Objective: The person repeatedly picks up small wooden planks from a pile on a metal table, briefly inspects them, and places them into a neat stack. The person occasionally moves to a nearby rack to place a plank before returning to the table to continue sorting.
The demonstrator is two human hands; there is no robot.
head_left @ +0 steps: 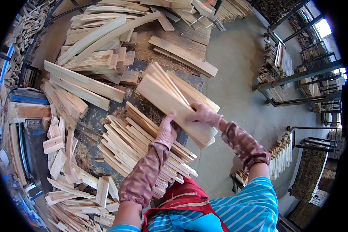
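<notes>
Between my gloved hands is a small stack of pale wooden boards (164, 96), tilted over the table's right edge, with its far ends fanned apart. My left hand (168, 129) grips the stack's near left edge, its thumb showing on the top board and its other fingers hidden beneath. With fingers bent over the top face, my right hand (203, 115) holds the right side. Just below my left hand lies a row of narrow wooden slats (137, 143), side by side. Another board (197, 92) shows just beyond the held stack.
Long curved planks (104, 36) are heaped at the far left of the dark worktable (92, 120), which is strewn with sawdust. Two boards (183, 56) lie near its far right edge. Offcuts (65, 154) pile up at left. Metal racks (297, 81) with stacked wood stand across the concrete floor.
</notes>
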